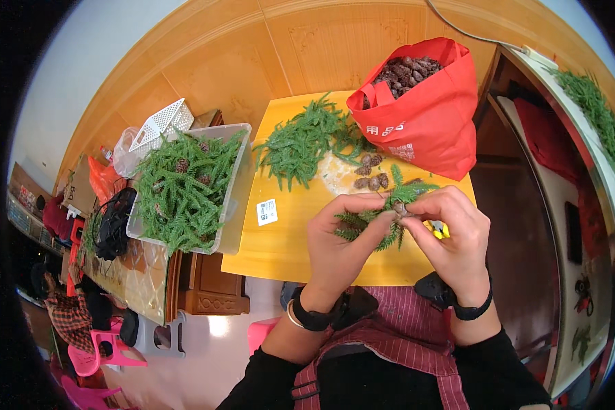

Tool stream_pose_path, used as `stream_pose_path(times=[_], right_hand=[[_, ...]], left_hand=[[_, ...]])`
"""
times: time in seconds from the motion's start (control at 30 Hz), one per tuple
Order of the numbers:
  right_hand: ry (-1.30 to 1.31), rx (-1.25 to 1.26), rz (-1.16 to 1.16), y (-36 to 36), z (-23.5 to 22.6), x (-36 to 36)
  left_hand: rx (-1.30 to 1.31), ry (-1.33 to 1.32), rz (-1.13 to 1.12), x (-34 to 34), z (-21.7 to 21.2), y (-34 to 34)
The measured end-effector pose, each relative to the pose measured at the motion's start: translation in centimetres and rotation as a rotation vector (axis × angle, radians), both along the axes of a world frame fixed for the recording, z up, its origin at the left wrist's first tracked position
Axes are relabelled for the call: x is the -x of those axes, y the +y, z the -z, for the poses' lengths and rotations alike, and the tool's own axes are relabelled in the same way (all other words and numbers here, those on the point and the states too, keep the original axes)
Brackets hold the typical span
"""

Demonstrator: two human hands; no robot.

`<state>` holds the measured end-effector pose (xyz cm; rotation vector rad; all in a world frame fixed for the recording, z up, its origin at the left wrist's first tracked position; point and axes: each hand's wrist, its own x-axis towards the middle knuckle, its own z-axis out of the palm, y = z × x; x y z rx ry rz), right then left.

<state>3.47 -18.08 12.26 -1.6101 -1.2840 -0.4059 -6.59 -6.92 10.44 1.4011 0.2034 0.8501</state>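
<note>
in the head view the left hand (342, 239) and the right hand (451, 236) meet over the near half of the yellow table (280, 239), both pinched shut on one green sprig (379, 219), with a small pine cone (400, 209) caught between the fingertips where they touch. just beyond the knuckles lie loose pine cones (371, 179) and a heap of green sprigs (304, 143), and past the right hand a red bag (430, 116) of cones stands at the far right edge. left of the left hand bare tabletop runs to the table's left edge, where a clear bin (236, 198) of sprigs butts against it, while the near edge lies just under both wrists.
</note>
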Motion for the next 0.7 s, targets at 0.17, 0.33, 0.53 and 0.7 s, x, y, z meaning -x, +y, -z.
stream_pose_path(times=[0.17, 0.33, 0.53, 0.7], right_hand=[[0.069, 0.018, -0.048, -0.07, -0.09, 0.09], [0.168, 0.031, -0.112, -0.18, -0.16, 0.03], [0.280, 0.035, -0.166, -0.15, -0.19, 0.41], [0.238, 0.037, -0.189, -0.50, -0.40, 0.05]], left_hand=[[-0.220, -0.123, -0.033, -0.23, 0.48, 0.26], [-0.261, -0.076, -0.061, -0.06, 0.49, 0.25], [-0.366, -0.088, -0.094, 0.31, 0.45, 0.41], [-0.343, -0.041, -0.127, 0.49, 0.70, 0.16]])
